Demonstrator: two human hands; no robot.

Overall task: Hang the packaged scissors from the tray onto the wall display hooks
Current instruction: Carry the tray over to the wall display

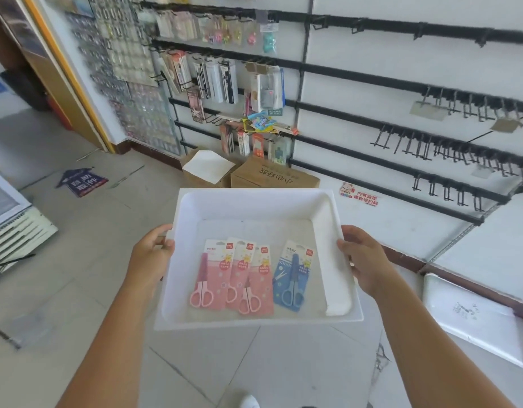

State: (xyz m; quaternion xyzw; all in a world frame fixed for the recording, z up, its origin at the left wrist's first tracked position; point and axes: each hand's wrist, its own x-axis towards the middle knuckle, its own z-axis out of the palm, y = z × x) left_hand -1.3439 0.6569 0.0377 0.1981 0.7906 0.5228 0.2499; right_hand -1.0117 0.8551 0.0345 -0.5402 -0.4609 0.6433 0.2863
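Shop wall ahead; both hands grip tray [255, 203] edges, scissors packs [248, 278] between.

Both arms outstretched, left hand [150, 252] and right hand [364, 258] clasped, fingers curled

Left hand [150, 254]: bare, no rings, no watch
Right hand [367, 260]: bare, no rings, no watch
Forearms: bare, no sleeves in view
Footwear: white shoe [250, 402] tip, btm edge, partly cut off
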